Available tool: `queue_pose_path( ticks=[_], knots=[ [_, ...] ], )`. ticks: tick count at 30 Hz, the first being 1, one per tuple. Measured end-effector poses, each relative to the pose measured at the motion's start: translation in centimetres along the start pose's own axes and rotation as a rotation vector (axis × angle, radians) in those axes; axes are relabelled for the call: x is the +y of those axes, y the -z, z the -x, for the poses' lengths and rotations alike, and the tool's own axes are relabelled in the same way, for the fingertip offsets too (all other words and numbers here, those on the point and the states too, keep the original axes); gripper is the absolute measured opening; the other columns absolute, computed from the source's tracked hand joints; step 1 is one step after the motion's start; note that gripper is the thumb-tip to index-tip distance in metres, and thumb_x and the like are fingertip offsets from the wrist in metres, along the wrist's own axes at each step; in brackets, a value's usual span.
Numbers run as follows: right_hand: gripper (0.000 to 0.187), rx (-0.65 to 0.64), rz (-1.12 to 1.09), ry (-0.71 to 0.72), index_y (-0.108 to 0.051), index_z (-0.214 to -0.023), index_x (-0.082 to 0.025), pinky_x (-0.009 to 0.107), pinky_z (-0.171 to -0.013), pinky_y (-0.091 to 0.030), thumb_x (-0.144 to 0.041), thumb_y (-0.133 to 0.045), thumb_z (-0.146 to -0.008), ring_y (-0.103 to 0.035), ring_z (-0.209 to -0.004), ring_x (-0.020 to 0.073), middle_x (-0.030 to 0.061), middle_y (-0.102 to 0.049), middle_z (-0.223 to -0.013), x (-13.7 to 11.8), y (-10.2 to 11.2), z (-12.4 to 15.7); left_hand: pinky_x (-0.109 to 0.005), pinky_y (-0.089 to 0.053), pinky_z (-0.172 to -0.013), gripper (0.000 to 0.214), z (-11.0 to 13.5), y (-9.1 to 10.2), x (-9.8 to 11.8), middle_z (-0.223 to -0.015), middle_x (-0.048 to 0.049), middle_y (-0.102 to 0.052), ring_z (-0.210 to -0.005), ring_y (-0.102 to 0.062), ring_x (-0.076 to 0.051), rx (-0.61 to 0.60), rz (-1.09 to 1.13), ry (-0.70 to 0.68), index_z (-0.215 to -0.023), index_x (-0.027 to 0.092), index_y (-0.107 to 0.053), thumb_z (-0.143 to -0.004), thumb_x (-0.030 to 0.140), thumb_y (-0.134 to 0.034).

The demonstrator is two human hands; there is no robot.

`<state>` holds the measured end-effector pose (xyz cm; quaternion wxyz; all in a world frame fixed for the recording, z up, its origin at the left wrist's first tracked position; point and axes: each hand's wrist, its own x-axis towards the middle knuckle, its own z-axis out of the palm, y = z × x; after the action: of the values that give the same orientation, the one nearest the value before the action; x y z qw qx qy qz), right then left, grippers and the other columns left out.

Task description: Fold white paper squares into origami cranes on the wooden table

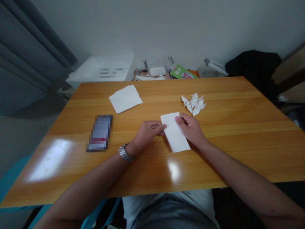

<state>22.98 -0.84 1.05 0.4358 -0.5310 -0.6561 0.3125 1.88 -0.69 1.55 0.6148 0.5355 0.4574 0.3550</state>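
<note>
A folded strip of white paper (175, 135) lies on the wooden table (238, 127), a little right of the middle. My left hand (147, 132) pinches its left edge between the fingertips, and a metal wristwatch (126, 153) sits on that wrist. My right hand (190, 128) grips the strip's upper right part, and its fingers cover that corner. Just beyond my right hand lies a small pile of white origami cranes (193, 104), not touching it. Farther away on the left is a stack of white paper sheets (125, 99).
A smartphone (100, 133), blurred out, lies face up left of my left hand. Behind the table stand a white plastic box (100, 71), a green booklet (183, 72) and a black cloth (252, 66). A grey curtain (30, 54) hangs at the left.
</note>
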Motion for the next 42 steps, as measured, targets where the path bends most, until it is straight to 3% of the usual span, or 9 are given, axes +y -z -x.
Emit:
queue_pose_path(
  ticks=[8,11,17,25,33,39,42],
  knots=[
    [0.040,0.043,-0.009,-0.014,-0.057,-0.076,-0.021,0.029,-0.055,-0.032,-0.055,-0.055,-0.097,-0.044,-0.059,0.0148,-0.0023,-0.050,-0.063,0.0,0.0,0.0,-0.026,-0.059,-0.075,0.040,-0.1,0.1,-0.5,-0.086,-0.0072,-0.077,-0.076,-0.070,-0.015,-0.026,-0.011,-0.002,-0.089,0.014,-0.077,-0.081,0.053,-0.079],
    [0.041,0.071,0.008,-0.011,-0.057,-0.074,-0.021,0.029,-0.054,-0.032,-0.056,-0.054,-0.097,-0.044,-0.059,0.0147,-0.0023,-0.049,-0.062,0.2,0.1,-0.1,-0.024,-0.058,-0.072,0.037,0.0,0.2,-0.6,-0.081,-0.0061,-0.076,-0.073,-0.069,-0.014,-0.054,-0.059,-0.003,-0.085,0.014,-0.077,-0.082,0.051,-0.079],
    [0.043,0.088,0.004,-0.020,-0.055,-0.072,-0.021,0.029,-0.055,-0.033,-0.057,-0.055,-0.097,-0.043,-0.059,0.0147,-0.0023,-0.047,-0.062,0.1,0.0,-0.1,-0.023,-0.055,-0.065,0.033,0.2,-0.1,0.1,-0.075,-0.0056,-0.075,-0.066,-0.066,-0.013,0.002,-0.087,-0.028,-0.081,0.015,-0.075,-0.081,0.047,-0.079],
    [0.045,0.137,0.021,0.001,-0.050,-0.069,-0.022,0.030,-0.055,-0.030,-0.057,-0.054,-0.097,-0.039,-0.058,0.0144,-0.0033,-0.042,-0.061,-0.1,0.1,-0.2,-0.023,-0.055,-0.068,0.035,0.2,0.0,-0.7,-0.085,-0.0058,-0.077,-0.072,-0.068,-0.013,-0.072,-0.101,-0.042,-0.087,0.015,-0.076,-0.084,0.050,-0.077],
    [0.047,0.160,0.021,-0.012,-0.049,-0.068,-0.023,0.030,-0.056,-0.030,-0.060,-0.054,-0.096,-0.040,-0.059,0.0152,-0.0030,-0.041,-0.061,-0.1,0.0,-0.1,-0.021,-0.051,-0.062,0.033,0.2,-0.2,-0.5,-0.078,-0.0048,-0.075,-0.066,-0.065,-0.011,-0.029,-0.102,-0.070,-0.082,0.015,-0.073,-0.081,0.047,-0.079],
    [0.046,0.204,0.003,-0.002,-0.048,-0.068,-0.023,0.030,-0.056,-0.030,-0.058,-0.055,-0.097,-0.038,-0.058,0.0144,-0.0033,-0.041,-0.061,-0.4,0.1,-0.2,-0.023,-0.054,-0.070,0.035,0.2,-0.2,-1.4,-0.088,-0.0067,-0.077,-0.076,-0.069,-0.013,-0.115,-0.101,-0.072,-0.089,0.015,-0.075,-0.086,0.050,-0.075],
    [0.047,0.229,-0.008,-0.014,-0.048,-0.068,-0.023,0.030,-0.054,-0.029,-0.060,-0.056,-0.096,-0.037,-0.058,0.0145,-0.0033,-0.040,-0.060,-0.5,0.3,-0.3,-0.023,-0.053,-0.068,0.034,0.4,-0.4,-1.1,-0.083,-0.0071,-0.077,-0.072,-0.069,-0.014,-0.139,-0.106,-0.050,-0.087,0.014,-0.075,-0.087,0.049,-0.074]
  ],
)
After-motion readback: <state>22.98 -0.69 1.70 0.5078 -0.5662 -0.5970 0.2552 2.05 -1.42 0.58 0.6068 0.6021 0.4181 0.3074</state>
